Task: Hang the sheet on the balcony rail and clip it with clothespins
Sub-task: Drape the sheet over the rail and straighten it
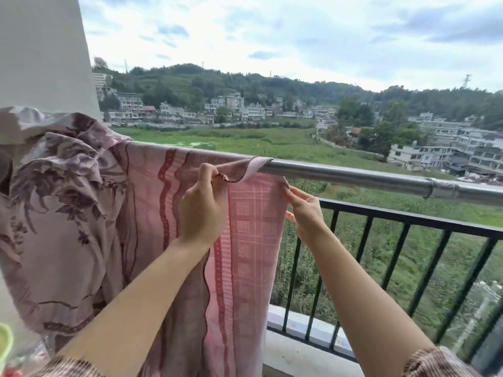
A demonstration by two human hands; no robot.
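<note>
A pink sheet [250,240] with dark red patterned stripes hangs over the round steel balcony rail [353,176]. Its top corner is folded over the rail. My left hand [202,210] pinches the dark hem of that folded corner just below the rail. My right hand [307,213] grips the sheet's right edge under the rail with its fingertips. No clothespin shows in either hand.
A mauve floral cloth [62,202] is bunched over the rail at the left, against a white pillar [43,50]. Black railing bars [394,257] run below the steel rail to the right. A green object [5,344] sits at the lower left corner.
</note>
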